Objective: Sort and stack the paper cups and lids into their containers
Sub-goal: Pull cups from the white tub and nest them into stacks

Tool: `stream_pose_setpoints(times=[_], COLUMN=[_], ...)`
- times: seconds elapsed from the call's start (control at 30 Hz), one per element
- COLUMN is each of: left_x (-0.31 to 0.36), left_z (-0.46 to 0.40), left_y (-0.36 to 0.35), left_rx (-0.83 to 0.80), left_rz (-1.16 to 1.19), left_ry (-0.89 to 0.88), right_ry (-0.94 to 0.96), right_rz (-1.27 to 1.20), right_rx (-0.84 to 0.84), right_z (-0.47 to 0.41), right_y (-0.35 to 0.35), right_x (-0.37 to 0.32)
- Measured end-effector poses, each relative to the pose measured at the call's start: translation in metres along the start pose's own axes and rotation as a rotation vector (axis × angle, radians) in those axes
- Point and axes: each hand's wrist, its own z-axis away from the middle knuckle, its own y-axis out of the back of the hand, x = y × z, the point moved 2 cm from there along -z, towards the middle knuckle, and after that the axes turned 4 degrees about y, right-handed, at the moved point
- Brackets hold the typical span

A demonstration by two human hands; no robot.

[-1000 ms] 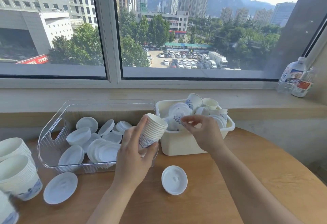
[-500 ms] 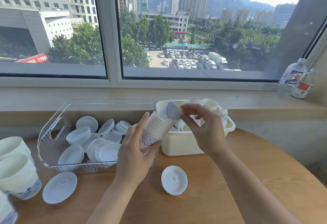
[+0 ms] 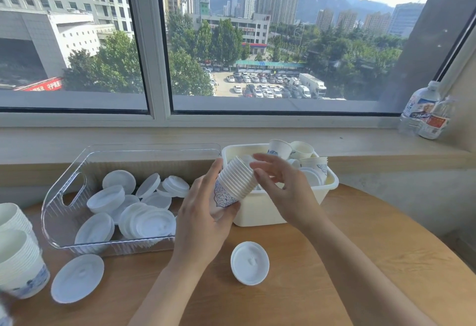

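Note:
My left hand (image 3: 203,220) grips a tall nested stack of white paper cups with blue print (image 3: 235,184), tilted so its mouth points right, over the near edge of the white tub (image 3: 260,213). My right hand (image 3: 283,186) rests its loosely spread fingers against the stack's mouth and holds nothing else. Several loose cups (image 3: 279,148) and a few lids lie in the tub behind my hands. The clear plastic bin (image 3: 152,148) to the left holds several white lids (image 3: 152,222).
One lid (image 3: 249,262) lies on the wooden table in front of the tub, another (image 3: 77,278) in front of the clear bin. Cup stacks (image 3: 18,256) stand at the left edge. Two water bottles (image 3: 419,109) stand on the sill at the right.
My right hand took a loose cup from the tub and slid it into the top of the stack in my left hand. The stack tilted further right, and the cup now sits nested.

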Motion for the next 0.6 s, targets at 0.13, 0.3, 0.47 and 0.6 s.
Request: stream_pose_setpoints(times=[0.13, 0.3, 0.47, 0.6], left_x=[-0.008, -0.013, -0.016, -0.016], left_z=[-0.003, -0.006, -0.007, -0.008], left_y=[-0.001, -0.004, -0.004, -0.003], left_rx=[0.02, 0.01, -0.01, -0.003], left_rz=[-0.001, -0.002, 0.004, 0.012], left_ry=[-0.004, 0.01, 0.012, 0.011], right_ry=[0.029, -0.103, -0.16, -0.171], right_rz=[0.251, 0.466, 0.533, 0.506], right_rx=[0.052, 0.114, 0.071, 0.081], right_z=[-0.016, -0.052, -0.071, -0.076], right_y=[0.014, 0.036, 0.037, 0.035], right_x=[0.015, 0.047, 0.071, 0.077])
